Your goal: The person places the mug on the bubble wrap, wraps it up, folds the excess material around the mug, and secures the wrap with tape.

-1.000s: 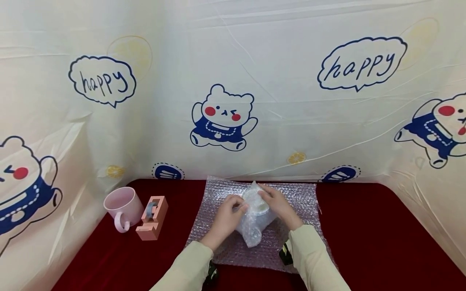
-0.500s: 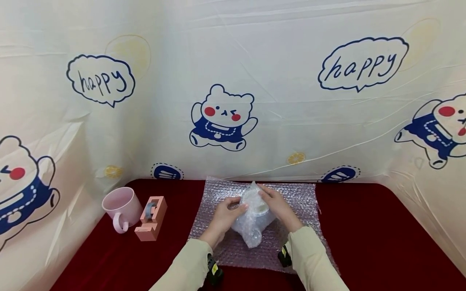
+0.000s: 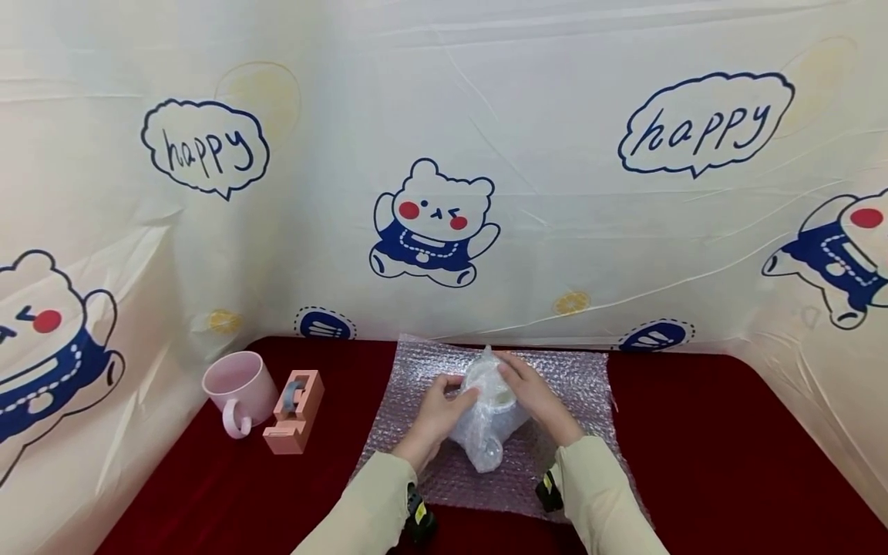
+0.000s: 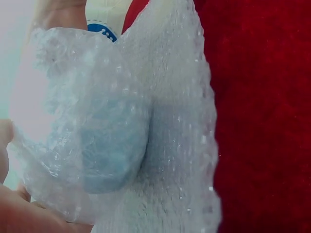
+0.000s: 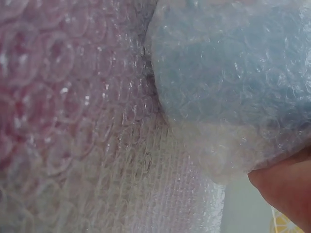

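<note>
A pale blue, cup-shaped thing wrapped in bubble wrap (image 3: 489,435) lies on a flat sheet of bubble wrap (image 3: 451,489). My left hand (image 3: 437,412) holds the bundle from its left side, thumb pressed on the overlapping wrap near the top. From the upper right, my right hand (image 3: 537,393) grips the bundle, its thumb on the wrap by the round rim. In the left wrist view, blue shows through the wrapped bundle (image 4: 112,145). The right wrist view has the right hand's fingertip (image 5: 286,189) against the wrap's edge. The far fingers of both hands are hidden behind the bundle.
On the left of the dark red table (image 3: 708,462) stand a pink mug (image 3: 243,389), handle toward me, and a peach tape dispenser (image 3: 294,412) with a grey-blue roll. A white printed cloth (image 3: 555,254) closes off the back and sides.
My left hand's fingers, bunched at the wrap a second ago, have spread round the bundle's left side, with the thumb flat on the wrap. The right hand keeps its hold; the view shifts slightly.
</note>
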`<control>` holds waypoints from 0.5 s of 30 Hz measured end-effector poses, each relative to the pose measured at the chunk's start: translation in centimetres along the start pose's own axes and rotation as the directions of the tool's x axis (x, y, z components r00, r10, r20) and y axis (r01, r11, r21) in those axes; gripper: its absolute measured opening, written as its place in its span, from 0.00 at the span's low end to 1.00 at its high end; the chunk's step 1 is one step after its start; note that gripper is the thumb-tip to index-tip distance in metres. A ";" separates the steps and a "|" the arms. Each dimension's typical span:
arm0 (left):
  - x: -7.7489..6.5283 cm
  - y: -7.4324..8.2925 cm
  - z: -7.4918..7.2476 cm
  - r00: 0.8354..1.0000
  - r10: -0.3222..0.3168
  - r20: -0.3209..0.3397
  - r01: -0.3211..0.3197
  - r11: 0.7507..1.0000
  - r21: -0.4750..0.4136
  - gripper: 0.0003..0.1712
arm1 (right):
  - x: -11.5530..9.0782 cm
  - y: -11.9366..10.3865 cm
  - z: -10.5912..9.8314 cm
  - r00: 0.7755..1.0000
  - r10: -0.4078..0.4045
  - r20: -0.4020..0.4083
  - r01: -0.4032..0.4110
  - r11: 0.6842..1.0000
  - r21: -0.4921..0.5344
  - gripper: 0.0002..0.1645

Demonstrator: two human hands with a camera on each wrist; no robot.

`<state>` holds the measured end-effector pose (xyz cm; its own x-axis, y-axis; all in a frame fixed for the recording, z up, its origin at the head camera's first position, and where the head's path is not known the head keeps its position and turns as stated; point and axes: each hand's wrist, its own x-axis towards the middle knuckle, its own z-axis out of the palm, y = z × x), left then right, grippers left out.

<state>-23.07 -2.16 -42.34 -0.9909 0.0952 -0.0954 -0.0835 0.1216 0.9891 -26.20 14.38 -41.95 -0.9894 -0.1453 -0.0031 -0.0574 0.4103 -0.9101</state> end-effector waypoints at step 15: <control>0.0 0.4 -0.1 0.999 -0.034 -0.028 0.036 0.996 0.077 0.26 | -0.6 -0.1 0.1 0.985 -0.162 -0.060 0.141 0.954 -0.266 0.25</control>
<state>-23.16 -2.17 -41.93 -0.9900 0.0631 -0.1258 -0.1109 0.2005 0.9734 -25.57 14.37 -41.85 -0.9732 -0.1553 0.1696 -0.2295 0.6100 -0.7584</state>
